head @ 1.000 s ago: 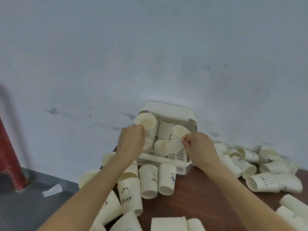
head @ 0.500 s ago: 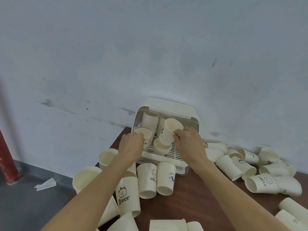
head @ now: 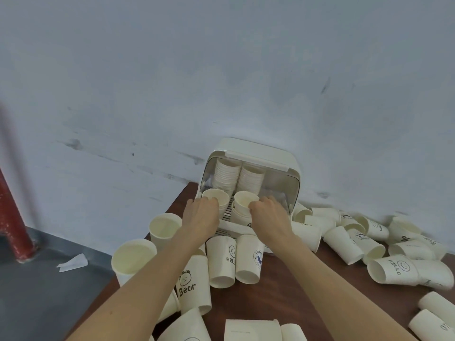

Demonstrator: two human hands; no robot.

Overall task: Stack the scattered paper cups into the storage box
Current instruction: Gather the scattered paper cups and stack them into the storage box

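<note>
Your storage box (head: 248,153) sits at the table's (head: 270,296) far edge against the wall (head: 221,70), two cup stacks (head: 237,177) inside at the back. Loose cups (head: 369,239) lie right, more left and in front.

You face a pale blue-grey wall (head: 221,70), scuffed with dark streaks around 9 o'clock and a short mark near 1 o'clock. At 6 o'clock a dark brown table (head: 266,299) butts against it. At 8 o'clock you see grey floor (head: 37,291), with a red post (head: 12,217) rising from it and a scrap of white paper (head: 73,262) just beside. Light is soft and even.
</note>
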